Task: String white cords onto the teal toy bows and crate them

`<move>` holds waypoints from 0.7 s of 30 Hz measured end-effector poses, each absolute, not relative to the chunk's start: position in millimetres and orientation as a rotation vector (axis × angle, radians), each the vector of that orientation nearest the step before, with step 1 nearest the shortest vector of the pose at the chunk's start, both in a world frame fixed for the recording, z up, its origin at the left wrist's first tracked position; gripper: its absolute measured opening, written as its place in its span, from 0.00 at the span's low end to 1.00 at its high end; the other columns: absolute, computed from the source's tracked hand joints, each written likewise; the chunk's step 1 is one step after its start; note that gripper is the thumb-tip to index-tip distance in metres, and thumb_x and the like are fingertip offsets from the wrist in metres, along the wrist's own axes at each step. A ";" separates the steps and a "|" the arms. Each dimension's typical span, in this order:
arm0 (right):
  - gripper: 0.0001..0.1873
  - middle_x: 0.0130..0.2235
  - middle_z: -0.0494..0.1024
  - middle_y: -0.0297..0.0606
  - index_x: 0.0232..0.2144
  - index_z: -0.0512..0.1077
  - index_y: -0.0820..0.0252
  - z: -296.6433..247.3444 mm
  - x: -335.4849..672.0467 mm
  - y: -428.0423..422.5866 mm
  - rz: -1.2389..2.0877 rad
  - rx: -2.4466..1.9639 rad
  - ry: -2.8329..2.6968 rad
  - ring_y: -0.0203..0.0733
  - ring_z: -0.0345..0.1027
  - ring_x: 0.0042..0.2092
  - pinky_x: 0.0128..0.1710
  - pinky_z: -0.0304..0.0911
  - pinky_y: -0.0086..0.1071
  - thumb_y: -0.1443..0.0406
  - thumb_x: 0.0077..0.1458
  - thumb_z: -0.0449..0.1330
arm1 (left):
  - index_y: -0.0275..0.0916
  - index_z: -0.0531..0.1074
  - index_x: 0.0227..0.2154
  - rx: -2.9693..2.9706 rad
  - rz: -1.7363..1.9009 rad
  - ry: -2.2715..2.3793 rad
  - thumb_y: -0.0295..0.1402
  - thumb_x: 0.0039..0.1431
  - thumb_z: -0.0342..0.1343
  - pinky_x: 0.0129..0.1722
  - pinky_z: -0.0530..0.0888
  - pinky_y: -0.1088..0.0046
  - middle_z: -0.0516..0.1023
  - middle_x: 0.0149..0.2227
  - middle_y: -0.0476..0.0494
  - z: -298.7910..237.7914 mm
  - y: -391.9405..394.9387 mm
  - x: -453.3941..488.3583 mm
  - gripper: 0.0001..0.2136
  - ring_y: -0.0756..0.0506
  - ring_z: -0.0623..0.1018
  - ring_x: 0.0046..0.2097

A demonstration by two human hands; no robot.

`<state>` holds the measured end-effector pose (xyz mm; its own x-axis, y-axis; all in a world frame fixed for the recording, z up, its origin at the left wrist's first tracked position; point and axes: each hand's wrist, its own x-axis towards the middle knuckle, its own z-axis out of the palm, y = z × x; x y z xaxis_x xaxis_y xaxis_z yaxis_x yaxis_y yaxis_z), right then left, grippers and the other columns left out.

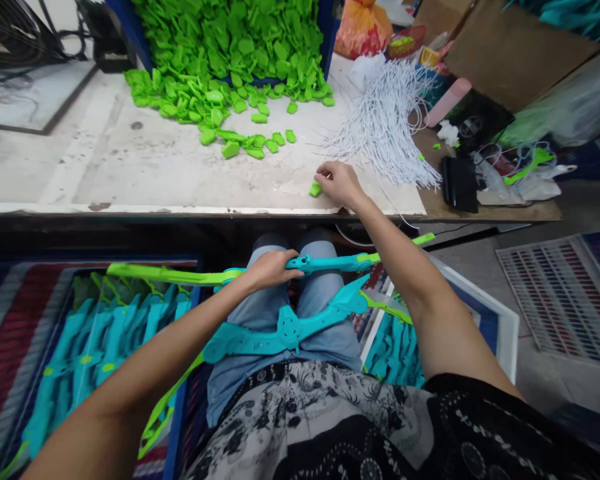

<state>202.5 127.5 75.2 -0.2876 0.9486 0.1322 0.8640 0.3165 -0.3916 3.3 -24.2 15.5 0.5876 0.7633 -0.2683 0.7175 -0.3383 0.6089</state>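
Note:
My left hand [271,269] is closed around a long blue plastic part [325,264] with lime-green arms, held level above my thighs. A second blue plastic part [300,328] with green ends lies across my lap below it. At the front of the table, my right hand [341,184] has its fingers bent together beside a small green plastic piece [315,189]. The fingertips reach the piece's upper edge, but I cannot tell whether they grip it. Behind the hand lies a bundle of white ties [390,127].
A blue bin [329,40] spills small green pieces [220,60] onto the white tabletop [100,167]. Crates on both sides of my legs hold blue-green parts [115,340]. A black box-like object [459,183] and plastic bags crowd the table's right end.

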 end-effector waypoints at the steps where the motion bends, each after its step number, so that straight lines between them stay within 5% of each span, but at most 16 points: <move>1: 0.15 0.40 0.77 0.43 0.42 0.75 0.64 71.3 203.6 122.7 0.318 -1.567 -2.270 0.44 0.68 0.42 0.46 0.61 0.38 0.63 0.54 0.56 | 0.37 0.74 0.43 2.023 0.051 1.122 0.50 0.53 0.53 0.31 0.64 0.72 0.77 0.32 0.44 16.2 -16.8 1.3 0.22 0.43 0.75 0.35; 4: 0.15 0.44 0.75 0.46 0.42 0.75 0.63 62.6 203.1 111.1 0.232 -1.463 -2.376 0.50 0.65 0.47 0.52 0.57 0.43 0.63 0.54 0.57 | 0.35 0.76 0.33 1.808 -0.026 1.026 0.53 0.48 0.55 0.30 0.63 0.74 0.75 0.28 0.47 12.9 1.7 1.2 0.23 0.45 0.72 0.32; 10: 0.14 0.46 0.75 0.44 0.43 0.73 0.61 56.8 204.8 60.6 0.223 -1.331 -2.303 0.50 0.63 0.49 0.52 0.56 0.46 0.63 0.57 0.55 | 0.35 0.75 0.41 1.623 0.075 0.909 0.48 0.44 0.59 0.37 0.66 0.74 0.77 0.37 0.47 1.6 16.9 9.9 0.24 0.45 0.73 0.38; 16: 0.12 0.50 0.76 0.42 0.43 0.74 0.58 16.9 220.4 -51.5 0.327 -1.073 -2.470 0.47 0.66 0.51 0.48 0.59 0.42 0.62 0.59 0.55 | 0.36 0.77 0.32 1.430 0.088 0.931 0.55 0.47 0.53 0.31 0.66 0.74 0.75 0.28 0.48 -8.7 15.5 11.3 0.25 0.47 0.71 0.30; 21: 0.13 0.51 0.75 0.44 0.43 0.74 0.59 -7.0 221.6 -66.6 0.390 -1.041 -2.518 0.47 0.64 0.56 0.49 0.59 0.43 0.62 0.60 0.54 | 0.35 0.76 0.27 1.461 0.121 1.049 0.58 0.48 0.51 0.28 0.63 0.74 0.71 0.22 0.48 -13.0 14.7 14.0 0.27 0.48 0.67 0.27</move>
<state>221.6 -66.6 -7.0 -0.6496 0.7200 0.2440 0.6126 0.6858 -0.3928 14.0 14.7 -13.0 0.5778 0.6454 -0.4996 0.5149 0.1867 0.8367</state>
